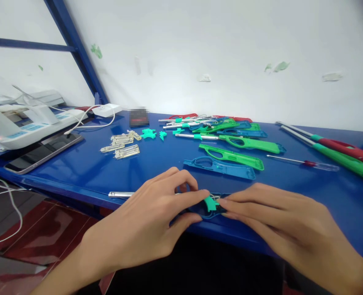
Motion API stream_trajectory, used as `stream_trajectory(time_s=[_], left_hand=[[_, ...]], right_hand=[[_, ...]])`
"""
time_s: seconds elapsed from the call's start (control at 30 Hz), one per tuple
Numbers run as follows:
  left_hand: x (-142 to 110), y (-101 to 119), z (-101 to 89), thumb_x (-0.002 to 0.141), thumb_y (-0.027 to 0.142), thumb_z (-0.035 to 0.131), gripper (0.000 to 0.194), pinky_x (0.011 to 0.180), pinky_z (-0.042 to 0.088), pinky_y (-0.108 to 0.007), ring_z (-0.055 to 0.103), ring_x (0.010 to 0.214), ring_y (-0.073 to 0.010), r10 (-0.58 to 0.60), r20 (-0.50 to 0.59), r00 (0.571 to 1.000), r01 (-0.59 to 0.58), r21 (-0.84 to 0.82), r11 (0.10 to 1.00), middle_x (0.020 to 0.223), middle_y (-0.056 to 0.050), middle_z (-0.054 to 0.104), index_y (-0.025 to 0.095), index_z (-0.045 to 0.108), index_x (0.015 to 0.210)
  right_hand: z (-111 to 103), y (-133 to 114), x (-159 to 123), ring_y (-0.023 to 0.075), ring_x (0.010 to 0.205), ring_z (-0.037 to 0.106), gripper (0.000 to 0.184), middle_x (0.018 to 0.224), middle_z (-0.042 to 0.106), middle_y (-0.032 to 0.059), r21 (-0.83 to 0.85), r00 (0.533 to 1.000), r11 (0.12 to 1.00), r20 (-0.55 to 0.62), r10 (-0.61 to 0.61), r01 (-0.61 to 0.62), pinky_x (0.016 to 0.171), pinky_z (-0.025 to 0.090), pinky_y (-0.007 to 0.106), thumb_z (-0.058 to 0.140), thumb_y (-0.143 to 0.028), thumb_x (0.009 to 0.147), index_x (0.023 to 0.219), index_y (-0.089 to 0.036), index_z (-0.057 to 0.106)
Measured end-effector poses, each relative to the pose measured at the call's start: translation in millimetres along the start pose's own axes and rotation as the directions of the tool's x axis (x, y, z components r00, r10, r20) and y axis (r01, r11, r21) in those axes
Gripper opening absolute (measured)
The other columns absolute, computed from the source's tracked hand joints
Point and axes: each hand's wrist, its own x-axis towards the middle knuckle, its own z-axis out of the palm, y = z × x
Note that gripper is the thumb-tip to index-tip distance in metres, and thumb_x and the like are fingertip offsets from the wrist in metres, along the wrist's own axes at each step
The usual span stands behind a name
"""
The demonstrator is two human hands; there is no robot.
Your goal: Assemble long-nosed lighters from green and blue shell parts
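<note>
Far left: white plastic power strip on your blue metal bench; slim dark-screened phone just in front. Next, clear plastic rectangular pieces, then loose turquoise plastic pieces.

Near edge: slim silver metal tube pokes out left of your left hand. That hand is half curled, thumb and forefinger slightly apart, steadying a blue plastic shell at the bench's front edge. Your forefinger tip meets a curved turquoise plastic trigger in the shell. Behind: 1 blue half-shell, 1 green half-shell.

Your right hand is nearly closed, fingertips on the shell's right part; cannot tell whether they also pinch something small.

Farther right: clear-handled screwdriver, then 2 long-necked lighters, 1 red, 1 green.

Judgement: step in hand looks like seating the trigger. Next move calls for light fingertip pressure, shell held steady.
</note>
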Motion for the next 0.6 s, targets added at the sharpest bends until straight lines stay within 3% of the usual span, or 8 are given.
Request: stream_trajectory(time_s=[0.6], left_hand=[[1.4, 0.7, -0.6, 0.115, 0.016, 0.066, 0.026, 0.098, 0.055, -0.037, 0.067, 0.106, -0.0217, -0.003, 0.015, 1.000, 0.003, -0.014, 1.000, 0.127, -0.004, 0.069, 0.022, 0.077, 0.139]], right_hand=[[1.4, 0.2, -1.8, 0.0141, 0.093, 0.087, 0.031, 0.111, 0.091, -0.0003, -0.061, 1.000, 0.998, -0.001, -0.022, 0.022, 0.081, 0.068, 0.018, 0.056, -0.008, 0.115, 0.123, -0.027, 0.080]])
